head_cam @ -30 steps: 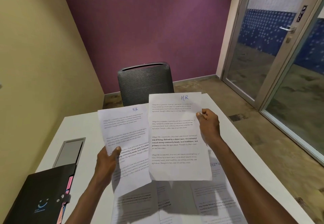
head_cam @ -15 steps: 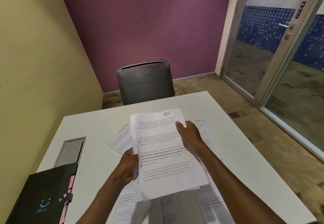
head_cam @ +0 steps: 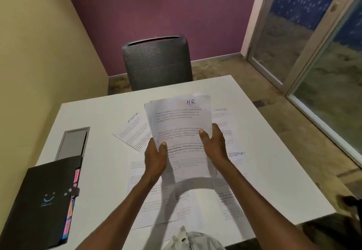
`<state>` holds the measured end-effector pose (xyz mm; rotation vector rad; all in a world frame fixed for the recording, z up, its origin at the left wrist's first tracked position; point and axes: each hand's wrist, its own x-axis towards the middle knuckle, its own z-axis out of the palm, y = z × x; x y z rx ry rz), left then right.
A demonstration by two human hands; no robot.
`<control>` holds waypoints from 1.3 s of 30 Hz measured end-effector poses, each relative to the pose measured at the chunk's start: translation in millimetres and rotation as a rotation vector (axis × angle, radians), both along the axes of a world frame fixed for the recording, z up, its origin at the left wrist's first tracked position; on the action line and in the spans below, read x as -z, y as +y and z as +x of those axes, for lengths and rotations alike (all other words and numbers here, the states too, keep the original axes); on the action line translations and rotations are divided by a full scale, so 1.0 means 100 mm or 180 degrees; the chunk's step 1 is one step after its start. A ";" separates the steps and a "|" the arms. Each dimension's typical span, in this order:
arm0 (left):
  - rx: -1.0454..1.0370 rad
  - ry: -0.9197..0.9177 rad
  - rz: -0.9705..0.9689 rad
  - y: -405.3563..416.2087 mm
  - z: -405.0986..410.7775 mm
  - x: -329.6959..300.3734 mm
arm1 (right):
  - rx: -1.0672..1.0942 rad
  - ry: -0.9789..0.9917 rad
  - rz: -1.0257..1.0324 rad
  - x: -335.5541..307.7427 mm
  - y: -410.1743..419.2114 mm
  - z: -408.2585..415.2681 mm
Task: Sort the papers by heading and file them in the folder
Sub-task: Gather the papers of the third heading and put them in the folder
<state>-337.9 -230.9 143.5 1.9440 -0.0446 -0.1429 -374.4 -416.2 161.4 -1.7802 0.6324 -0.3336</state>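
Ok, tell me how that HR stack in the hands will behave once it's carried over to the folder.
The HR stack looks thin and probably floppy: its top corners curl above where the left hand and right hand grip it. The edges sit slightly offset, so the sheets may slide apart. It is likely light.

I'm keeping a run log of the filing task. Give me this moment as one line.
step: squaring HR stack | left hand: holds stack | right hand: holds stack | folder: on table, untouched
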 end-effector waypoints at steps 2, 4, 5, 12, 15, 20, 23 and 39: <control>-0.0073 -0.0212 -0.0028 -0.08 -0.04 -0.01 | 0.0106 -0.0153 0.0011 0.00 -0.05 -0.07; -0.0201 -0.0317 -0.0026 -0.15 -0.11 -0.02 | 0.0254 -0.0304 0.0162 0.00 -0.07 -0.15; -0.0251 -0.0352 -0.0033 -0.19 -0.15 -0.03 | 0.0332 -0.0355 0.0222 0.01 -0.07 -0.20; -0.0247 -0.0195 0.0037 -0.22 -0.38 0.41 | 0.0414 -0.0234 0.0596 0.43 0.01 -0.57; -0.0244 0.0013 0.0230 -0.15 -0.50 0.65 | 0.0350 0.0036 0.0756 0.67 0.09 -0.68; -0.0309 -0.0005 0.0304 -0.19 -0.50 0.65 | 0.0390 0.0034 0.0924 0.72 0.11 -0.67; -0.0265 -0.0099 0.0133 -0.22 -0.47 0.58 | 0.0285 -0.0045 0.0882 0.69 0.04 -0.63; 0.0293 0.0039 0.0375 -0.01 -0.14 0.49 | -0.0006 0.0146 0.0800 0.71 0.00 -0.44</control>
